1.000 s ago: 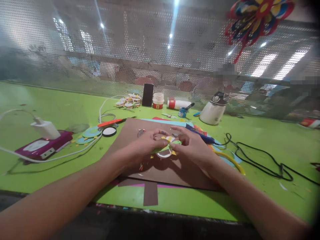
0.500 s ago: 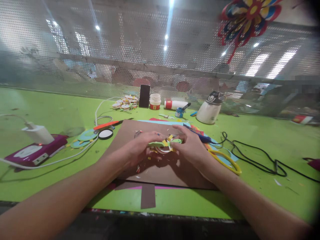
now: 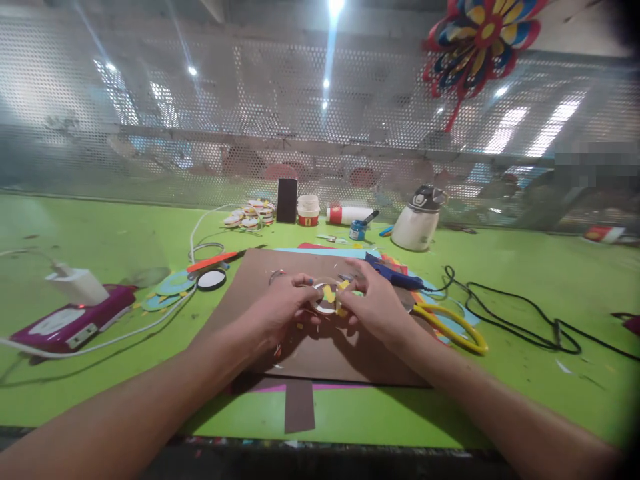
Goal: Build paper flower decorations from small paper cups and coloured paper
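Both hands meet over a brown board [image 3: 320, 360]. Between them is a small round paper piece [image 3: 326, 309] with a white ring edge, yellow tabs and a bit of green at its right side. My left hand [image 3: 283, 307] pinches its left edge between thumb and fingers. My right hand [image 3: 375, 300] grips the right side at the yellow tabs, index finger raised. Fingers cover part of the piece. Just behind my right hand lies a blue glue gun [image 3: 400, 275]. Yellow-handled scissors [image 3: 457, 327] rest by my right wrist.
A purple power strip [image 3: 75, 320] with a white charger stands left, near an orange utility knife [image 3: 213, 262] and light-blue paper discs [image 3: 173, 283]. A phone [image 3: 287, 200], a white-and-red cup [image 3: 308, 212], a blue jar [image 3: 357, 230] and a white kettle [image 3: 417, 223] stand behind.
The round piece has been tilted, so its white ring now shows more and its green part less. My fingers have closed in on its edges. The camera view has shifted slightly.
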A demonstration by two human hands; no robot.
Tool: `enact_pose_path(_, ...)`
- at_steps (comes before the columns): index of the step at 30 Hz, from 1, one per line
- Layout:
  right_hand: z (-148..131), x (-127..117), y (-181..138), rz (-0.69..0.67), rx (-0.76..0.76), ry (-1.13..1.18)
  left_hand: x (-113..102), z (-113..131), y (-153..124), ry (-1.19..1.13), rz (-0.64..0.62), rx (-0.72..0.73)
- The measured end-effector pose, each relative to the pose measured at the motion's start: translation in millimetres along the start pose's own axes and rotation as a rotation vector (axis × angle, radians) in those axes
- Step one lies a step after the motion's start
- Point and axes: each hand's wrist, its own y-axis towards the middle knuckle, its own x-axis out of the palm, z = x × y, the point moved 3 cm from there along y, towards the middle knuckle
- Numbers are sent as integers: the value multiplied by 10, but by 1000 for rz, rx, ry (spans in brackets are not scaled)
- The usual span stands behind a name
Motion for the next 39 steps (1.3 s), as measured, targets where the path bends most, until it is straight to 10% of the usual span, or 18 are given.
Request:
enact_pose_path(12,5,42,-44,-85,35,148,-38,29,12,0,-23,11)
enact_pose_path(25,-64,48,-70,130,-25,55,88,-61,-18,-236,-9,-31)
enact_pose_path(39,-54,145,-150,-33,-37,113,3,-7,5,-149,49,65)
